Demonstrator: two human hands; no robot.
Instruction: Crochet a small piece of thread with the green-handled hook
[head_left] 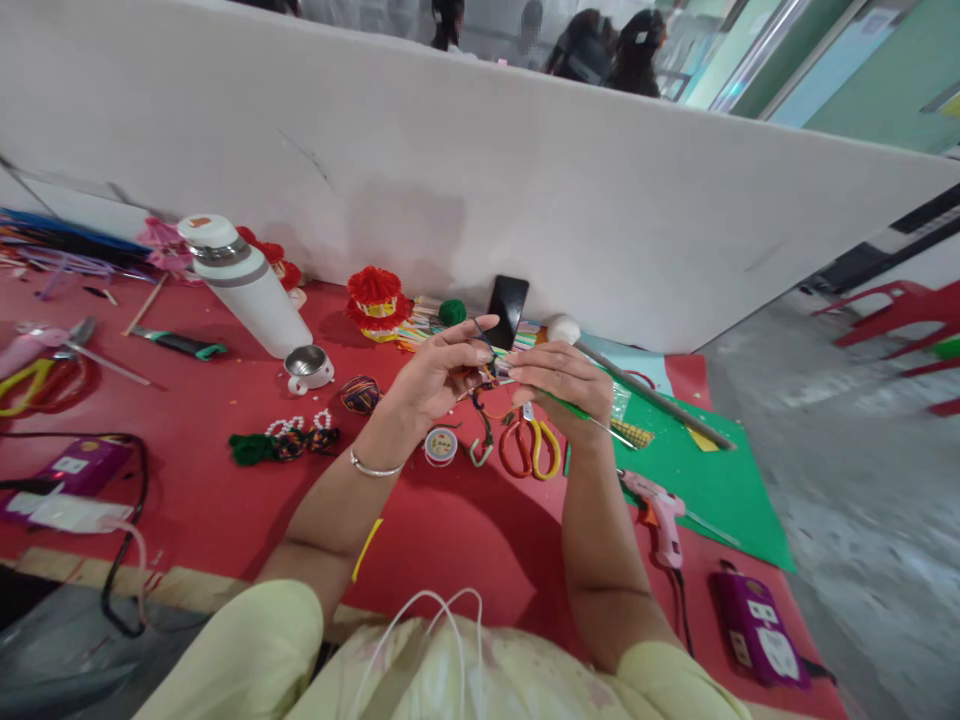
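My left hand (439,375) is closed, with thumb and forefinger pinching a dark multicoloured strand of yarn (491,372). A dark loop stands up over the forefinger. My right hand (566,385) meets it fingertip to fingertip at the yarn and is wrapped round a thin crochet hook (576,408) with a green handle; its metal end sticks out below the palm. What the right fingertips pinch is too small to make out. Under the hands lie red and yellow scissors (531,447), a small thread spool (440,447) and a bent pale-green piece (480,453).
On the red-covered table (465,530) stand a white bottle (244,290), a steel cup (308,369) and a red fringed ornament (375,300). A multicoloured yarn ball (361,394) lies left, a phone (508,308) behind. A pink glue gun (660,515) and purple box (761,620) sit right.
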